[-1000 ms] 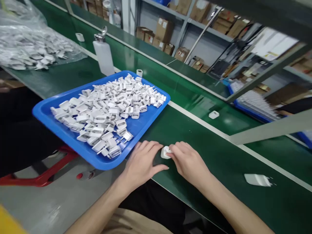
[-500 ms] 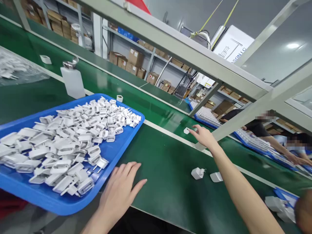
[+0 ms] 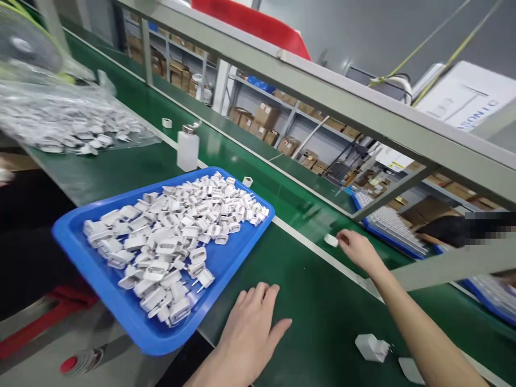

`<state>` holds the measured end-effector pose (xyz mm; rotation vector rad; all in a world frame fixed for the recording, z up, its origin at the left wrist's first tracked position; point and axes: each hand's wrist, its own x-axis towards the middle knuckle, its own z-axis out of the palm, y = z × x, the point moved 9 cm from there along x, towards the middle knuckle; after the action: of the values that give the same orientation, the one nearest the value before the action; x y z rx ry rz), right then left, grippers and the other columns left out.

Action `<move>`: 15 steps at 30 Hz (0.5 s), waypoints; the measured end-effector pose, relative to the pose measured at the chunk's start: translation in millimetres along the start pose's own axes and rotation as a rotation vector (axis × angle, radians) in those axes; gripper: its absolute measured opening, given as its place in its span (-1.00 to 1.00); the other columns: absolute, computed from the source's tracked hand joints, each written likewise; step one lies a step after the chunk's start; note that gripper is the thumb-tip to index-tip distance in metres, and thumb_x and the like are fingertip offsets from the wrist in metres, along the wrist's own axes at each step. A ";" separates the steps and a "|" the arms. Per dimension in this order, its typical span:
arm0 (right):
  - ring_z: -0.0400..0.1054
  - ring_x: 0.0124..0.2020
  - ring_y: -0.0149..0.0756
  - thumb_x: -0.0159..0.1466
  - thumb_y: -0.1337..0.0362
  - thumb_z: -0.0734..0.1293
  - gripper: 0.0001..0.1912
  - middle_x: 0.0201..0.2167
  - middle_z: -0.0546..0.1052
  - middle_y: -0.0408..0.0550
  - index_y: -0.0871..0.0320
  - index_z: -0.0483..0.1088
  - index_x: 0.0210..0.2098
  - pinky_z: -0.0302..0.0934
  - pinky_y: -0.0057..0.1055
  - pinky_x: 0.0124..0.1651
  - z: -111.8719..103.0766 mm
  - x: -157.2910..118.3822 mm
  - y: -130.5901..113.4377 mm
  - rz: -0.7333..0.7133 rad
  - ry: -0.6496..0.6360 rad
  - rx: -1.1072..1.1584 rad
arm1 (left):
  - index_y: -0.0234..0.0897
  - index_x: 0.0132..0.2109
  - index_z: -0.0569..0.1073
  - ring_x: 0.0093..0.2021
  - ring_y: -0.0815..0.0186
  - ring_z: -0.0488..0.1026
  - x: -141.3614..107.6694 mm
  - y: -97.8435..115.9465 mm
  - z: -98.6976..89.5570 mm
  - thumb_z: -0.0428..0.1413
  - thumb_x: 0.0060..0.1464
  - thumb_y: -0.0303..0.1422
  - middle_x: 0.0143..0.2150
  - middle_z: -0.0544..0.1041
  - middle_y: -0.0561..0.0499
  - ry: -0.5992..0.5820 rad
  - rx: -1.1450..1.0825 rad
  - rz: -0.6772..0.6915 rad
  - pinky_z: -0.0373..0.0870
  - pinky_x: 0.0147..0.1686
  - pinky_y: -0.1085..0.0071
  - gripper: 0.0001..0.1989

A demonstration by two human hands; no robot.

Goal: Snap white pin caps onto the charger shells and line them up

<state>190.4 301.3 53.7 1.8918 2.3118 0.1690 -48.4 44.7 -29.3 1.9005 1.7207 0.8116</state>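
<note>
My left hand [image 3: 255, 328] hovers above the near edge of the green bench, fingers bent and thumb apart, holding nothing. It is right of a blue tray [image 3: 236, 269] heaped with small white plug parts [image 3: 167, 244]. My right hand [image 3: 342, 238] reaches over the green belt [image 3: 290, 201]. Its bent fingertips are beside the right end of a white piece [image 3: 331, 240], with a narrow gap between finger and thumb; contact is unclear. Below my right forearm, a white pronged adapter [image 3: 373, 347] and a second white block [image 3: 411, 371] rest on the bench.
A translucent bottle [image 3: 187, 149] stands behind the tray. White pieces [image 3: 166, 123] [image 3: 247, 181] sit on the belt. A plastic bag of parts [image 3: 80, 121] lies at left. A metal frame [image 3: 322, 107] crosses above; another person's arm shows at right.
The view has shifted left, showing more of the bag and a fan. My right fingertips no longer overlap the white piece, which shows more fully. My left hand keeps its shape.
</note>
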 end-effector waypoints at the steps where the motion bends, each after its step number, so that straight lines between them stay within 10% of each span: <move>1: 0.46 0.05 -0.04 0.48 0.23 0.20 -0.65 0.08 0.51 0.16 0.15 0.43 0.18 0.33 -0.16 0.11 2.4 5.6 8.0 0.042 0.005 -0.004 | -0.23 0.27 0.38 0.00 0.03 0.51 2.1 4.1 4.7 0.04 0.37 -0.23 0.07 0.53 -0.13 -0.008 0.004 0.029 0.37 0.01 0.04 -0.60; 7: 0.42 0.10 -0.10 0.45 0.08 0.35 -0.56 0.19 0.42 0.09 0.14 0.35 0.23 0.39 -0.02 0.13 28.9 39.7 22.0 0.127 -0.050 0.022 | -0.17 0.11 0.48 -0.11 0.12 0.51 4.0 2.0 17.3 0.05 0.35 -0.30 0.03 0.53 -0.07 0.058 0.053 0.169 0.35 -0.12 0.16 -0.75; 15: 0.48 -0.06 -0.16 0.38 0.22 0.41 -0.76 -0.04 0.55 0.03 0.15 0.44 0.01 0.38 -0.21 0.03 9.0 32.1 -88.1 -0.331 -0.117 0.051 | -0.18 0.20 0.42 0.01 0.04 0.51 3.1 2.6 8.5 0.06 0.35 -0.27 0.07 0.52 -0.09 -0.018 -0.061 0.056 0.35 0.03 0.04 -0.67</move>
<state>101.0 315.2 27.5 1.4654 2.5230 -0.0389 -40.5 47.9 -33.3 1.9169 1.6202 0.8556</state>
